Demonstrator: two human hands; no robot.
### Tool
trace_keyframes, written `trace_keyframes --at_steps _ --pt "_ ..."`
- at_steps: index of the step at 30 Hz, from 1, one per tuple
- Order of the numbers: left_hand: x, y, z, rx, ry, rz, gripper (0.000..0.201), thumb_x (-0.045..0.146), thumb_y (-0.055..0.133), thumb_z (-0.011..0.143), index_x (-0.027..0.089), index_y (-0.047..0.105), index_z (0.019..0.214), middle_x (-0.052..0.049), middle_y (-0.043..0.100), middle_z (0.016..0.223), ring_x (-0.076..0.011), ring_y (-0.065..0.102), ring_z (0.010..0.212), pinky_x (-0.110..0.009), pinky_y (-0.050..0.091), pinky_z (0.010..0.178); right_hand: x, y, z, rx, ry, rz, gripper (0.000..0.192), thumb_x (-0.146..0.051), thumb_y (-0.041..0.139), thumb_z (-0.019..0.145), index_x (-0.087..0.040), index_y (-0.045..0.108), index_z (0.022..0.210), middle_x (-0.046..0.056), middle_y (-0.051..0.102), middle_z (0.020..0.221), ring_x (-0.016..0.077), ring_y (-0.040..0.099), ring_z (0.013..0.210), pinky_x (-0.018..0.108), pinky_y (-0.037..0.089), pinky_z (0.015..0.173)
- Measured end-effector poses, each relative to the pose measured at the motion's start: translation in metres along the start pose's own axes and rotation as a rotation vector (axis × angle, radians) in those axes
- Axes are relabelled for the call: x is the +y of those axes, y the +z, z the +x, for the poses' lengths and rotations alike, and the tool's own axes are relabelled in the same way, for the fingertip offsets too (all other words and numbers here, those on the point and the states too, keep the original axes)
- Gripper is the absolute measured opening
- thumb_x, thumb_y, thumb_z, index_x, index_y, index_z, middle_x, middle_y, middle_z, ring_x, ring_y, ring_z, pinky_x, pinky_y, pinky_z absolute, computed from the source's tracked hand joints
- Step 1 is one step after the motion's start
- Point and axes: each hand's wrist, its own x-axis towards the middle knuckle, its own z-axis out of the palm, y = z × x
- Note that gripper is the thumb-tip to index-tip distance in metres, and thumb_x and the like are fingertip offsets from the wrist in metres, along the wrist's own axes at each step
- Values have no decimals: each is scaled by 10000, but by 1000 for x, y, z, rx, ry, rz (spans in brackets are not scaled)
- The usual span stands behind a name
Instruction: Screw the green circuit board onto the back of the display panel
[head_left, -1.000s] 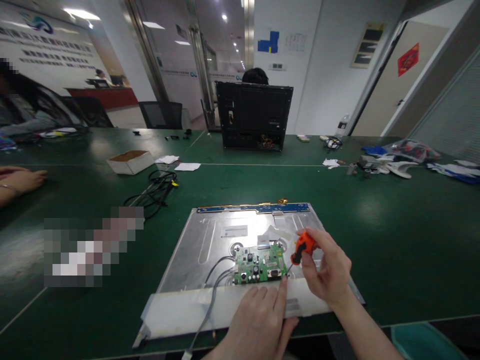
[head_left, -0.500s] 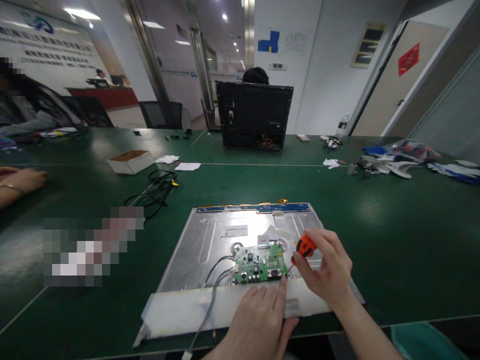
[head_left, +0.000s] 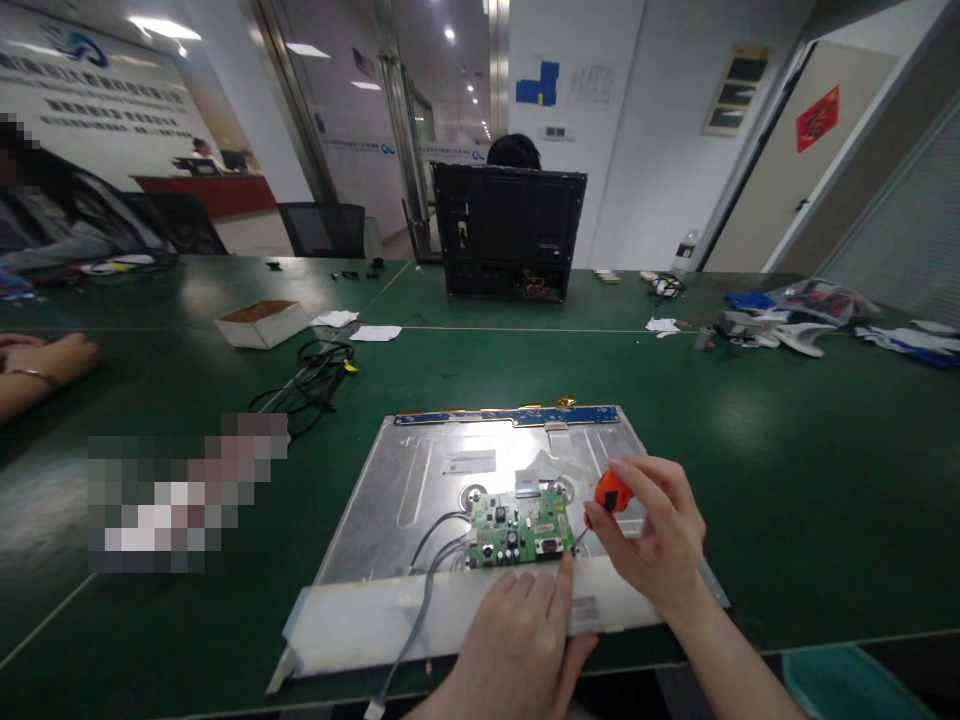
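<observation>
A bare metal display panel [head_left: 420,480] lies flat on the green table, with a blue strip along its far edge. A small green circuit board [head_left: 519,528] sits on its near middle, grey wires [head_left: 431,545] running off to the left. My right hand [head_left: 654,535] is shut on an orange-handled screwdriver [head_left: 609,494], its tip down at the board's right near corner. My left hand [head_left: 517,635] lies palm down on the panel's white near edge, fingertips touching the board's near side beside the tip.
Far across the table stands a black open monitor casing [head_left: 508,232] with a person's head behind it. A small cardboard box [head_left: 262,322], black cables [head_left: 315,375] and papers lie to the left. Another person's hand [head_left: 45,358] rests at left. Clutter lies at far right [head_left: 795,320].
My right hand has turned on the screwdriver handle and dropped slightly, covering more of the orange grip. My left hand and the panel have stayed put.
</observation>
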Motion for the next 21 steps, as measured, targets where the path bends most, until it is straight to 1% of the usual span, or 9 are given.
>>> trace_keyframes --at_steps 2,5,8,10,12,14,17,19,21 --pt "1 -1 0 -9 6 -2 437 333 384 1008 28 467 1311 -158 703 970 -264 666 805 -403 550 738 0 0 0 -5 9 -6 510 -142 626 864 -245 529 1354 63 605 976 167 641 744 289 584 567" --pt "1 -1 1 -22 8 1 440 326 407 996 21 468 1308 -161 704 965 -267 666 797 -406 551 733 -1 0 0 -18 3 20 537 -122 568 871 -222 497 1394 79 633 977 189 651 793 300 587 573" --pt "0 0 0 -30 7 8 447 321 437 984 20 465 1314 -160 705 964 -267 668 792 -407 551 733 0 -1 1 -31 -18 65 494 -103 528 874 -181 520 1362 100 669 994 194 666 823 302 597 606" --pt "0 1 0 -29 5 12 451 320 442 982 20 462 1318 -162 706 972 -270 669 798 -409 551 736 0 -1 2 -30 -32 82 476 -110 553 873 -167 523 1344 107 684 1003 198 675 849 312 607 647" --pt "0 1 -1 -23 5 13 454 327 441 980 22 464 1316 -165 706 979 -270 670 803 -408 550 742 0 0 2 -21 -41 82 484 -129 604 869 -181 515 1343 96 688 985 199 681 848 315 612 655" --pt "0 1 -1 -16 5 14 451 331 444 977 25 471 1308 -166 706 979 -269 670 804 -402 549 743 0 0 3 -9 -38 65 470 -149 646 867 -213 535 1319 74 675 958 184 680 800 294 608 614" --pt "0 0 -1 -10 13 13 442 323 451 977 21 473 1299 -165 705 974 -269 669 798 -402 548 739 -1 1 3 6 -15 27 403 -161 659 873 -258 594 1258 51 631 950 146 655 711 252 583 536" --pt "0 -1 0 -4 16 10 438 319 449 980 17 471 1298 -163 704 974 -268 667 794 -404 548 736 -1 1 2 15 -3 8 421 -158 657 870 -268 597 1271 50 619 955 147 651 713 257 583 536" --pt "0 -1 0 3 11 7 433 319 442 985 20 470 1298 -160 704 974 -267 667 794 -404 548 736 -1 1 1 10 -1 7 479 -145 644 864 -261 567 1323 61 636 960 165 658 741 277 589 553"
